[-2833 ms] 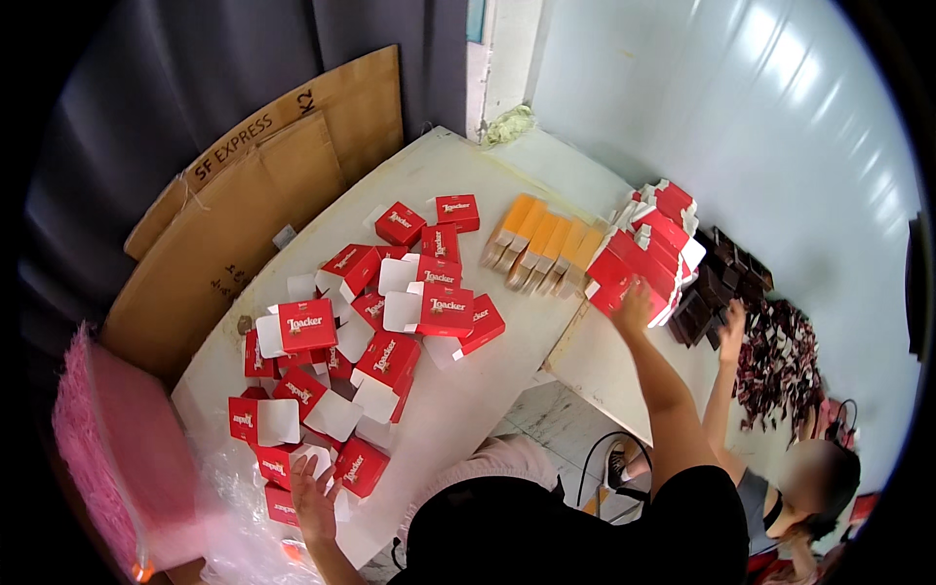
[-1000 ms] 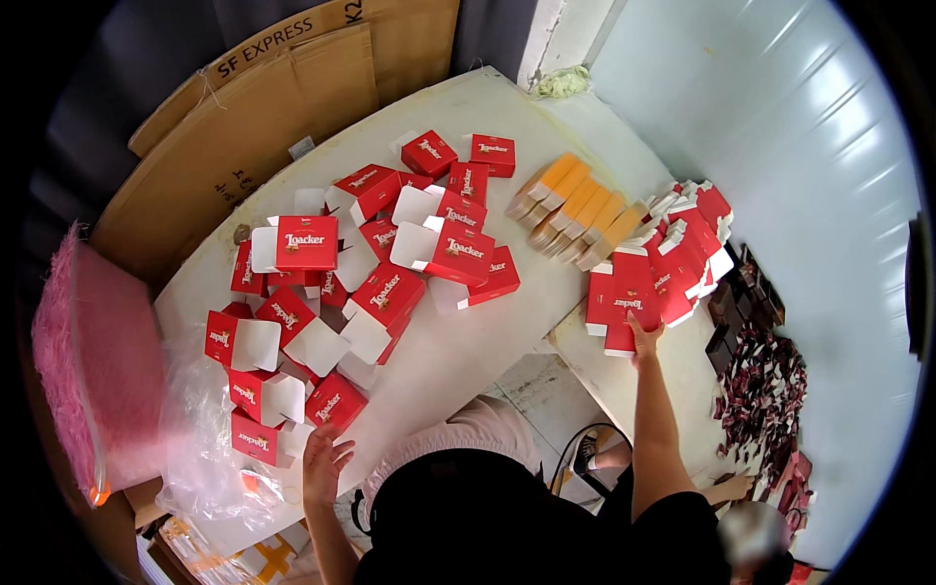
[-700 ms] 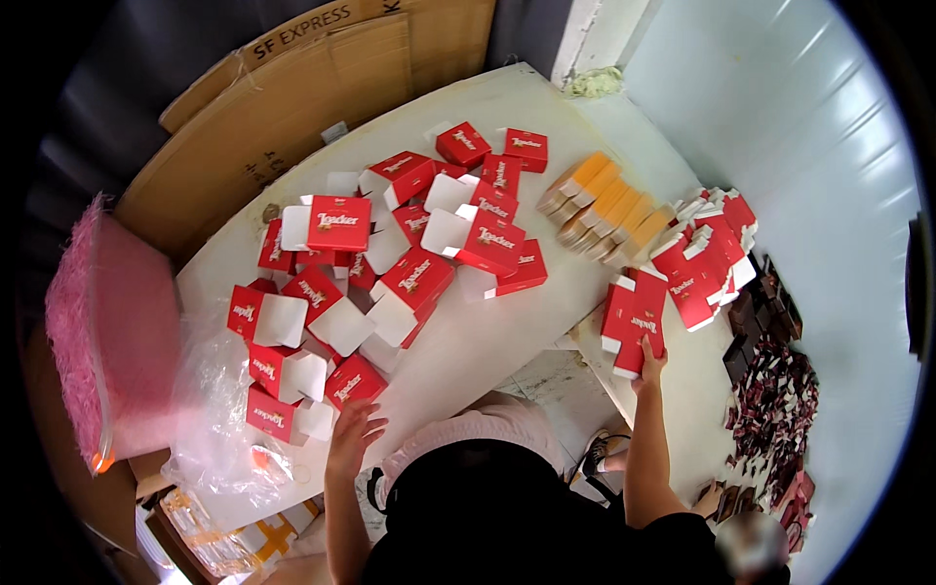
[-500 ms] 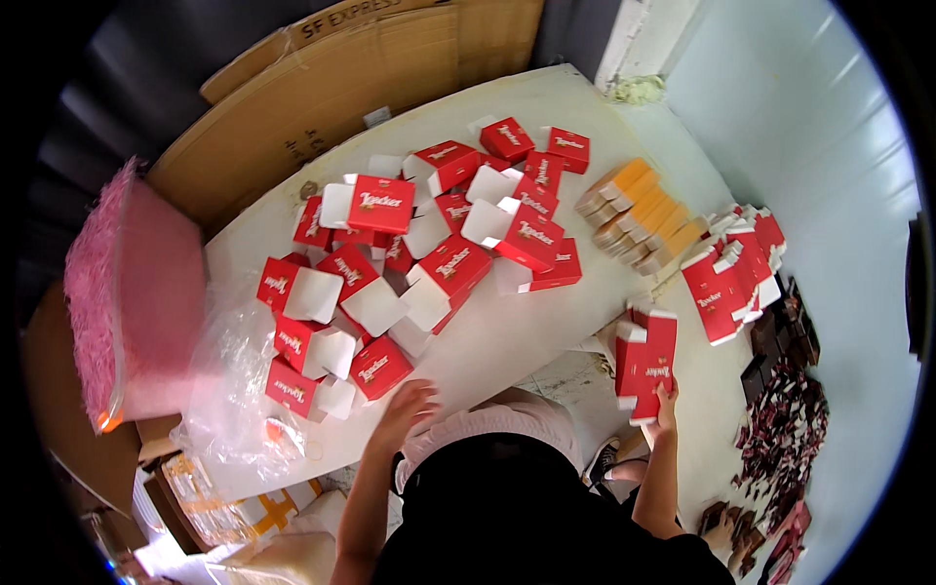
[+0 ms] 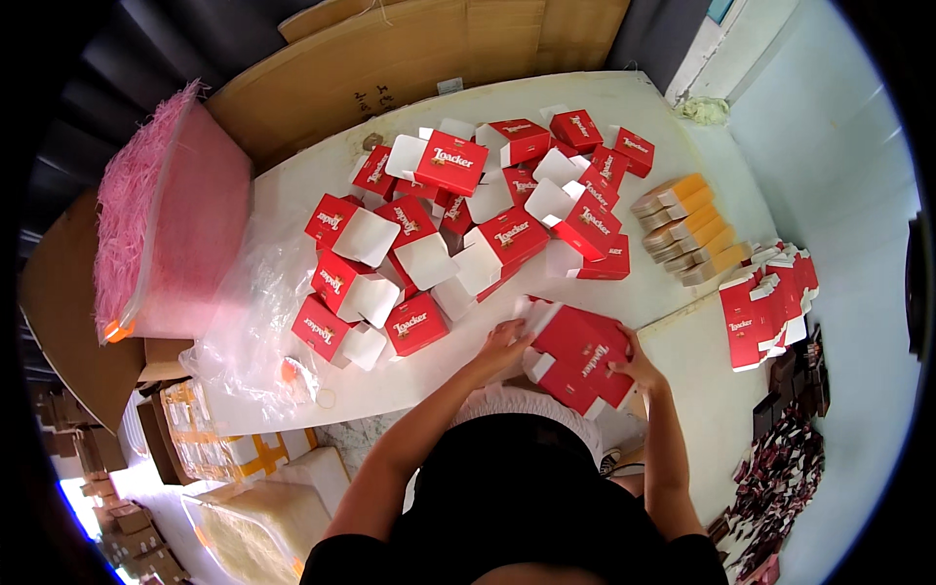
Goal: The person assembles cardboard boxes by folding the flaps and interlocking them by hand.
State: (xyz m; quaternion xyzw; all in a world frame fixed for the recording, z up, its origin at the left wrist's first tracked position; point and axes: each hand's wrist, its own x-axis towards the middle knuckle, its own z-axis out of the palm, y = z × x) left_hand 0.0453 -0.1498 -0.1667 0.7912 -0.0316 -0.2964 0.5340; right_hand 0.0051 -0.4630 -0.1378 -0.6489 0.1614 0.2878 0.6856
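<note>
Where the white table (image 5: 624, 300) ends at its near edge, a flat red carton (image 5: 577, 343) is held up right in front of the person's body, squarely between the two hands. The right hand (image 5: 638, 369) has it pinched by the right side, thumb over the printed face. The left hand (image 5: 507, 343) is up against the white flap at the other side; whether those fingers grip or only touch, I can't tell from here. Both are about equally near, with the carton filling the gap between them. It tilts, its longer line seeming to run from upper left down to lower right, and it may be more than one layer.

Just beyond, toward the far edge, sits a jumble of red boxes (image 5: 454, 164), folded into shape, many with white flaps hanging open; I can't make out anything inside them. At the table's left end, a big see-through tub (image 5: 200, 244) is heaped to the rim with pink paper shreds (image 5: 136, 210). Near the right end stand yellow-topped packs (image 5: 690, 230) in rows, and past them, on a side table (image 5: 697, 385), more flat red cartons (image 5: 768, 304) lie piled.
</note>
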